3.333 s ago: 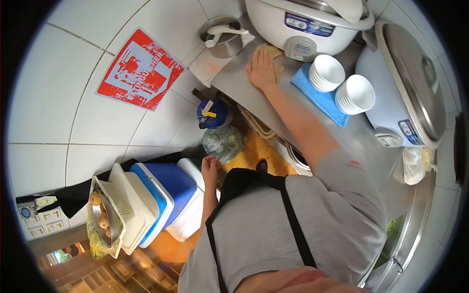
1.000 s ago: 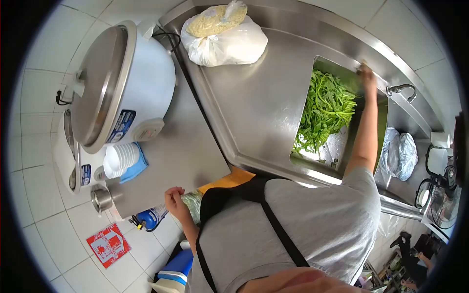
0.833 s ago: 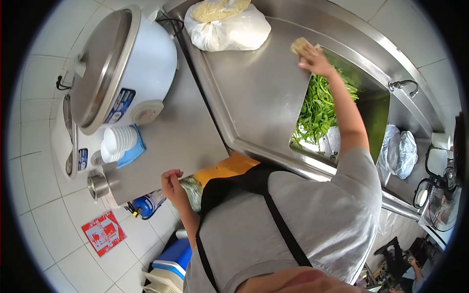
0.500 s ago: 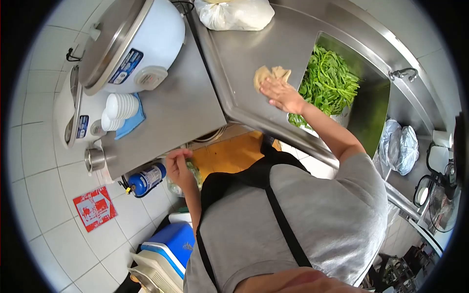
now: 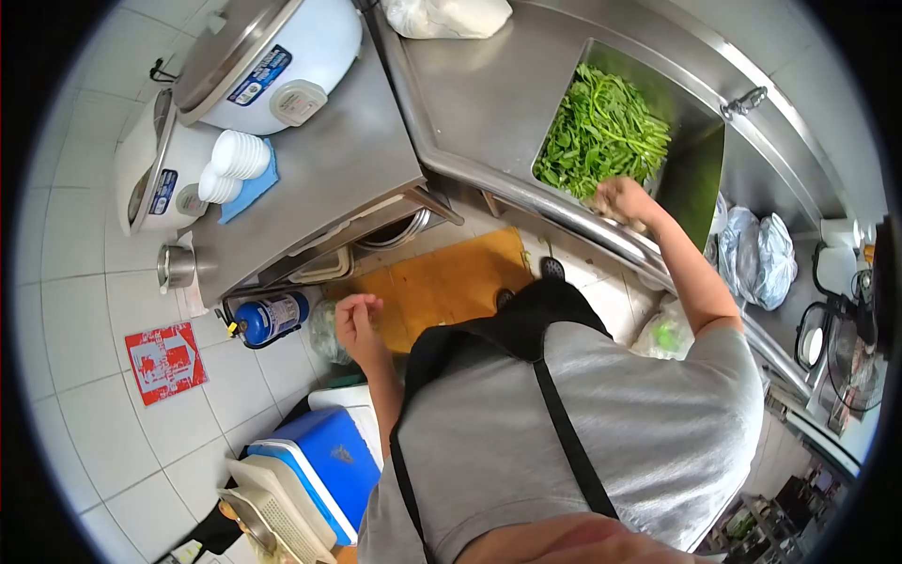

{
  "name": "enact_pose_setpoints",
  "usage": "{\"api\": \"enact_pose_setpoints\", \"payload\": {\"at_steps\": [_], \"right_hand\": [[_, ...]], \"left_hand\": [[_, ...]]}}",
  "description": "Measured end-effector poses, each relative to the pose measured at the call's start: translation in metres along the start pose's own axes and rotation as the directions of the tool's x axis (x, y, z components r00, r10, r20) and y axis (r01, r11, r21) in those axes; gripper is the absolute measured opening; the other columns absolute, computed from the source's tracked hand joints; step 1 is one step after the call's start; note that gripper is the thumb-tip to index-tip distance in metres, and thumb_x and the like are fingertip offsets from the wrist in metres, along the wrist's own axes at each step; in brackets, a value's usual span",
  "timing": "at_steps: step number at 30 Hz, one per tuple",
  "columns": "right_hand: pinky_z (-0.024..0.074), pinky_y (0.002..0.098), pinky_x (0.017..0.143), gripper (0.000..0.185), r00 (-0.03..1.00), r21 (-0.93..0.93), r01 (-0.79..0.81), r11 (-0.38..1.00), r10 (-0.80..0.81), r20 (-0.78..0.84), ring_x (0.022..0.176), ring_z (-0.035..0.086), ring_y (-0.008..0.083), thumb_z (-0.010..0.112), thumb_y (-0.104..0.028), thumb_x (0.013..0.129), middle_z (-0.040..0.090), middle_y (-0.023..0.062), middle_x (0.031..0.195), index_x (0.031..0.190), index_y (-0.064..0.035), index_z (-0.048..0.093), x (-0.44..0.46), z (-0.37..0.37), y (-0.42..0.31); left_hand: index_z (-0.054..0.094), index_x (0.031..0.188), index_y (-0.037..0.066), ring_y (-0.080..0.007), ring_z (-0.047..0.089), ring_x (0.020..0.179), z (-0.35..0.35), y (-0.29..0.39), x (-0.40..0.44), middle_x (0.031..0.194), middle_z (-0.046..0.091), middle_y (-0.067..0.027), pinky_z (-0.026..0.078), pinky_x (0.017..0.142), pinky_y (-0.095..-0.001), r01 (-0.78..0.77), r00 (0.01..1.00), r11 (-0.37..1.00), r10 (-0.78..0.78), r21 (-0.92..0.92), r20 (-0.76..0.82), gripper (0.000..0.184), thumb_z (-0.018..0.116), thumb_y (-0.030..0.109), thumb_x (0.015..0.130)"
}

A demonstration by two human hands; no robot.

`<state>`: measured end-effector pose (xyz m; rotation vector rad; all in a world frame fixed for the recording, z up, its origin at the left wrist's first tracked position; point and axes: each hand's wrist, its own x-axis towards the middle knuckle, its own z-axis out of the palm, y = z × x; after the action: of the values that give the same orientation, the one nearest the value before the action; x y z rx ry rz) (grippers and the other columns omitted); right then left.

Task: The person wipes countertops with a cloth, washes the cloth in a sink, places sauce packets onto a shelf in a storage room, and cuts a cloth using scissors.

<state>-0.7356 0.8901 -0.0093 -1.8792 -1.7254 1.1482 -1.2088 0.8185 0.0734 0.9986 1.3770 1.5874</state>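
Note:
My right hand [image 5: 626, 199] is closed at the front edge of the sink basin [image 5: 691, 179], by the near end of a heap of leafy greens [image 5: 606, 127]. Bits of the tan cloth show under its fingers; most of it is hidden by the hand. The greens fill the left part of the metal basin. My left hand [image 5: 358, 322] hangs in the air over the floor, fingers loosely bent and nothing in them. Its nearest things are a clear plastic bag [image 5: 326, 331] and the orange floor mat [image 5: 451, 287].
The steel counter [image 5: 479, 94] carries a white plastic bag [image 5: 446, 17]. On the left table [image 5: 319, 179] stand a large rice cooker [image 5: 310, 70] and white cups [image 5: 240, 155] on a blue cloth [image 5: 252, 195]. A blue extinguisher [image 5: 268, 318] and blue cooler box [image 5: 329, 456] are below; grey bags [image 5: 756, 256] lie right.
My right hand has gone from the counter left of the sink to the sink's front edge, taking the tan cloth along. My left hand stays raised. The view has shifted slightly.

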Motion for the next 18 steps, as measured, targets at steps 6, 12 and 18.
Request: {"api": "enact_pose_setpoints", "payload": {"at_steps": [6,12,18], "right_hand": [[0.0433,0.0300,0.078,0.034,0.870,0.171,0.405,0.898,-0.322,-0.372,0.086,0.055,0.0162,0.046,-0.033,0.090,0.061,0.0094,0.092,0.100,-0.0017,0.056,0.163,0.012,-0.116],[0.0440,0.0363,0.079,0.028,0.861,-0.025,0.431,0.902,-0.420,-0.287,0.091,0.058,0.0293,0.048,-0.025,0.083,0.062,0.0156,0.095,0.103,-0.0068,0.058,0.270,0.125,-0.160],[0.0431,0.0357,0.080,0.020,0.938,0.112,0.344,0.932,-0.346,-0.005,0.088,0.058,0.0276,0.051,-0.021,0.082,0.063,0.0130,0.091,0.094,-0.0102,0.063,0.153,0.109,-0.116]], "left_hand": [[0.052,0.085,0.002,-0.0144,0.055,0.067,-0.011,-0.005,-0.012,0.078,0.057,-0.0070,0.047,0.066,-0.0250,-0.033,0.989,0.996,0.021,-0.079,-0.144,0.006,0.046,0.003,0.086],[0.052,0.085,0.002,-0.0139,0.055,0.068,0.007,0.009,-0.034,0.078,0.056,-0.0066,0.047,0.067,-0.0253,-0.082,0.993,0.995,0.086,0.055,-0.085,0.007,0.046,0.003,0.086],[0.052,0.086,0.003,-0.0138,0.055,0.068,-0.001,-0.015,-0.045,0.078,0.056,-0.0062,0.046,0.066,-0.0254,0.050,0.996,0.998,-0.053,-0.049,-0.066,0.008,0.045,0.004,0.086]]}}
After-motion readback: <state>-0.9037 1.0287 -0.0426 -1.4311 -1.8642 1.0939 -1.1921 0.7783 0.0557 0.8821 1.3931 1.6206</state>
